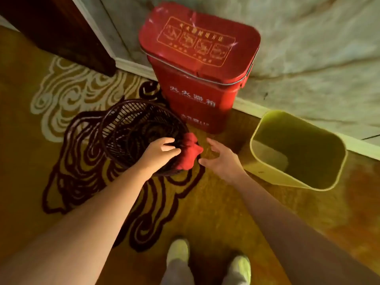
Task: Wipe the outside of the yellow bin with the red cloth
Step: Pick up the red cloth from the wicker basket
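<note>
The yellow bin [267, 161] stands upright on the carpet at the right, near the wall, with nothing visible inside. The red cloth [190, 151] hangs bunched over the near rim of a dark wicker basket [123, 128]. My left hand [159, 154] rests on that rim with its fingers closed over the cloth's left side. My right hand [221, 159] hovers just right of the cloth, fingers spread, holding nothing, and sits between the basket and the yellow bin.
A tall red lidded box [197, 64] with printed characters stands against the wall behind the basket. A dark wooden door edge [67, 36] is at the upper left. My two light shoes [205, 264] are on the patterned carpet below.
</note>
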